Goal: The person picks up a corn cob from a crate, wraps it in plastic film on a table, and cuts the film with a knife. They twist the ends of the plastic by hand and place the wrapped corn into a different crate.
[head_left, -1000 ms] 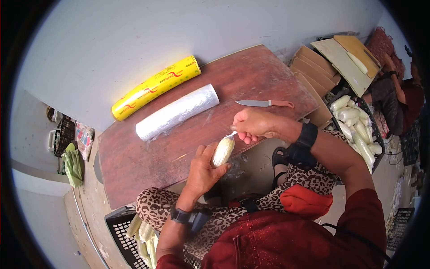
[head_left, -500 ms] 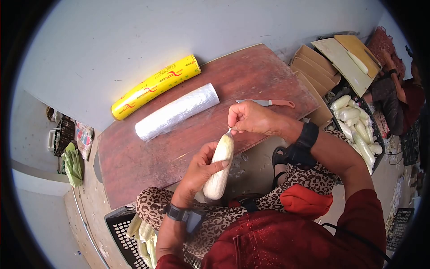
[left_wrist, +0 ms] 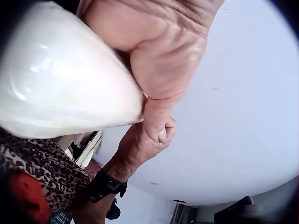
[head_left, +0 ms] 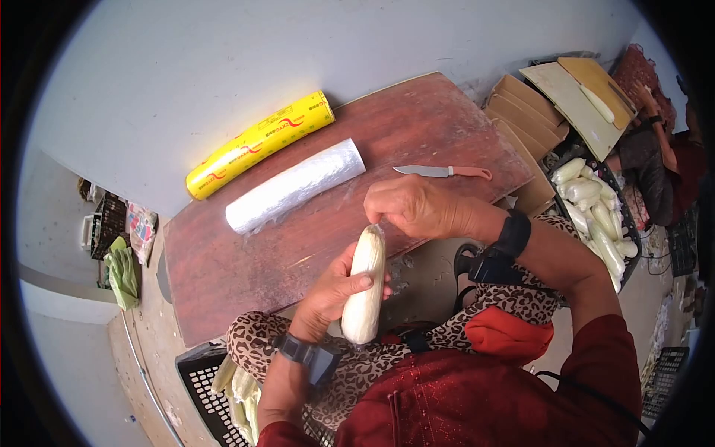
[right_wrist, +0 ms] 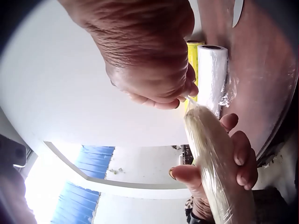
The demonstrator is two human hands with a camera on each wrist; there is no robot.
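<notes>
A pale ear of corn [head_left: 363, 309] in clear plastic film stands tilted over the table's near edge, its tip toward the table. My left hand [head_left: 326, 296] grips it around the middle, thumb across the near side. At the tip my right hand [head_left: 418, 208] pinches the twisted end of the film. In the right wrist view, that film twist [right_wrist: 191, 101] runs from the corn's tip into the right fingers. The left wrist view shows the wrapped corn's wide end [left_wrist: 60, 79] close up, shiny with film.
On the red-brown table [head_left: 261, 276] lie a yellow printed roll [head_left: 261, 145], a clear film roll [head_left: 298, 186] and a knife [head_left: 428, 171]. A crate of wrapped corn [head_left: 592, 201] is at right, another crate [head_left: 201, 380] at lower left. Another person [head_left: 659, 164] sits far right.
My left hand has turned the corn, so its whole length now shows. My right hand has shifted slightly left and rolled over at the tip, keeping hold of the film end.
</notes>
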